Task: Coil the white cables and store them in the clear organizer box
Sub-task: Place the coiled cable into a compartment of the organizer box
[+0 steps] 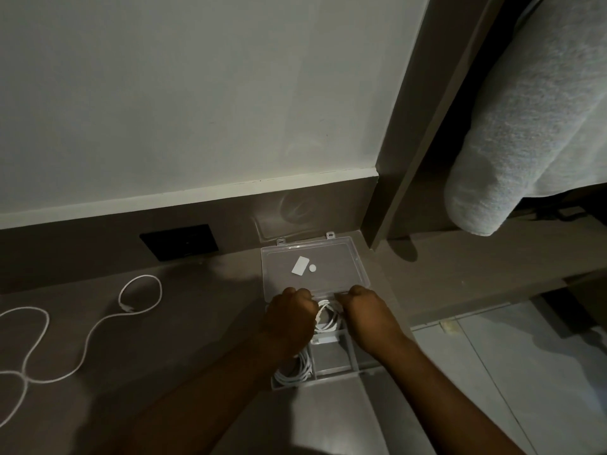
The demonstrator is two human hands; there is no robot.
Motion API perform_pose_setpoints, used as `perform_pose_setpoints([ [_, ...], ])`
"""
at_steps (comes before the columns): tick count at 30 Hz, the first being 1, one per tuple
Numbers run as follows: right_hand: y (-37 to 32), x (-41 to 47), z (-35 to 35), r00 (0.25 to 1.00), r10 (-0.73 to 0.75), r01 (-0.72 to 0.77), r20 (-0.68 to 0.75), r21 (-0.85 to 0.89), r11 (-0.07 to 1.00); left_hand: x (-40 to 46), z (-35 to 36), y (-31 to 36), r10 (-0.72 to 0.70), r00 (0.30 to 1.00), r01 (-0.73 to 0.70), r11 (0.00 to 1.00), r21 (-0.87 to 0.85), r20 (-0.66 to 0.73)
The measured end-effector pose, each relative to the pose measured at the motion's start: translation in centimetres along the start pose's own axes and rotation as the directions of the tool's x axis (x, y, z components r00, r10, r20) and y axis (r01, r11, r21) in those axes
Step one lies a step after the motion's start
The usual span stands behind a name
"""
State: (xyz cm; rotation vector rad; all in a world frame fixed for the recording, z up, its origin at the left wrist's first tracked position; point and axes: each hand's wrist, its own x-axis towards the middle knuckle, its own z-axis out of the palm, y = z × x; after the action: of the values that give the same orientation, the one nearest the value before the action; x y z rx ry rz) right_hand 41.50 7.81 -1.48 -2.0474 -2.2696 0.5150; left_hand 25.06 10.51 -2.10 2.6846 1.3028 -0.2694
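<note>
The clear organizer box [331, 367] lies open on the brown desk, its lid [345, 261] flat behind it with a white sticker on it. My left hand [289, 318] and my right hand [366, 315] hover over the box's far compartment, both closed around a coiled white cable [325, 318] that sits between them. Another coiled white cable [294, 371] rests in the near left compartment, partly hidden by my left forearm. A long loose white cable [88, 333] snakes across the desk at the left, uncoiled.
A black wall socket plate [179, 241] sits in the back panel left of the box. A grey rolled fabric [525, 126] hangs at the upper right. The desk edge drops to light floor tiles [492, 372] on the right.
</note>
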Motion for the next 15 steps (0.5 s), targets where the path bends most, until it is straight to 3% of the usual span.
perform_pose_setpoints([
  [3, -0.1, -0.1, 0.1, 0.998, 0.022, -0.02, 0.058, -0.04, 0.999, 0.0, 0.0, 0.2, -0.037, 0.998, 0.033, 0.997, -0.068, -0.045],
  [10, -1.9, 1.9, 0.3, 0.969, 0.214, -0.21, 0.119, -0.05, 0.976, 0.6, 0.8, 0.3, -0.08, 0.997, 0.081, 0.992, -0.101, 0.007],
  [15, -1.1, 2.3, 0.3, 0.965, 0.184, -0.191, 0.185, 0.019, 0.981, 1.1, 0.6, 0.0, -0.058, 0.998, 0.058, 0.995, -0.079, -0.003],
])
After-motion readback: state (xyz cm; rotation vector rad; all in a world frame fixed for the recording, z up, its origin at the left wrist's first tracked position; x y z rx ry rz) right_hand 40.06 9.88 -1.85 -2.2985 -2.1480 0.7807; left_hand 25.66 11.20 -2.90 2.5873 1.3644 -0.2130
